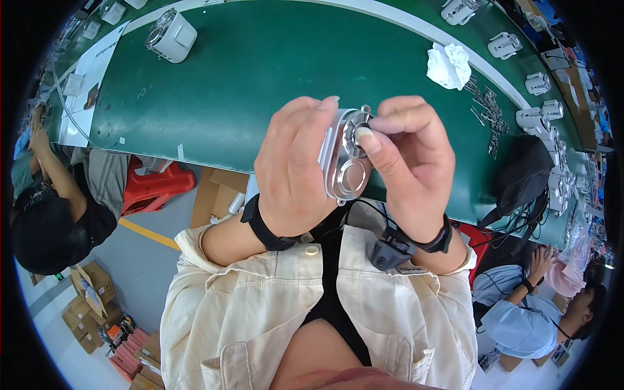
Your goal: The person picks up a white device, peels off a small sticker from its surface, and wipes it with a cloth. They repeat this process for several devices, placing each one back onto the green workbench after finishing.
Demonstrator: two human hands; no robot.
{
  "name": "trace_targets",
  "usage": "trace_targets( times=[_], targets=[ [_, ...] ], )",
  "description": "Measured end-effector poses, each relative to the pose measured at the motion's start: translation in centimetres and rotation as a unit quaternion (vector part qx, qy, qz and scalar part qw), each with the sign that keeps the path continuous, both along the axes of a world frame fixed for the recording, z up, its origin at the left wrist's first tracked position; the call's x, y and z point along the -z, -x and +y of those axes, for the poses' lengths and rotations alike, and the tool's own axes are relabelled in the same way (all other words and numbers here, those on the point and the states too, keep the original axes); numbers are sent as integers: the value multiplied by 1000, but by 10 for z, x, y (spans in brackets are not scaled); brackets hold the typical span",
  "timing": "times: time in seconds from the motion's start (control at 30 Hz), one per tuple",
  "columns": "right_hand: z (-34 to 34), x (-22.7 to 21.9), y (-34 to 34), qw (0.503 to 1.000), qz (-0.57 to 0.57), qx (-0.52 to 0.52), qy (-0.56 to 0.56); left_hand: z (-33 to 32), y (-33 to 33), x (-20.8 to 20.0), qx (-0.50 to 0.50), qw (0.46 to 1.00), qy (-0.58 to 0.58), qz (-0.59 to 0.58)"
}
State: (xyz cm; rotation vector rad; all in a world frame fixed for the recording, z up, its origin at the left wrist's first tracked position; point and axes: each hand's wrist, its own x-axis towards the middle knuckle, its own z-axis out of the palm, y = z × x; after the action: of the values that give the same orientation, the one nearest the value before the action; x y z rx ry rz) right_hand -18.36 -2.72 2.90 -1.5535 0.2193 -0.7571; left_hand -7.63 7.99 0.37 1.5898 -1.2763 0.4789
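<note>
Above the near edge of the green table, my left hand (290,170) is closed around a small white housing (333,170) with a shiny, see-through front. Two round chrome-rimmed openings sit on that front, one above the other. My right hand (421,153) has its thumb and forefinger pinched together at the upper ring (351,138). Something small and dark shows between those fingertips, too covered to name. The lower round opening (351,178) is in plain sight. The fingers of my left hand hide the back of the housing.
A similar white housing (174,38) stands on the green table (260,58) at the far left. Crumpled white paper (448,66) and loose small metal parts (491,114) lie at the right, near a black bag (523,170). Several more housings line the far right. Co-workers sit at both sides.
</note>
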Motion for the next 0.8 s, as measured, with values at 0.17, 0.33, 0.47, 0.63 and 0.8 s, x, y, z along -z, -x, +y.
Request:
trace_targets(
  times=[0.17,0.33,0.47,0.63,0.8],
  targets=[
    [5,-5,-10,996,-25,29,-75,1,5,0,20,998,-4,55],
    [-10,-19,-2,938,47,-186,-290,7,5,-3,59,992,-40,100],
    [-13,-15,2,928,57,-210,-301,8,4,-1,88,990,-32,109],
    [-5,-5,1,948,-11,-201,-246,5,5,-4,89,992,-42,81],
    [-2,-10,5,961,12,-155,-228,3,6,-7,87,993,-15,77]
  ],
)
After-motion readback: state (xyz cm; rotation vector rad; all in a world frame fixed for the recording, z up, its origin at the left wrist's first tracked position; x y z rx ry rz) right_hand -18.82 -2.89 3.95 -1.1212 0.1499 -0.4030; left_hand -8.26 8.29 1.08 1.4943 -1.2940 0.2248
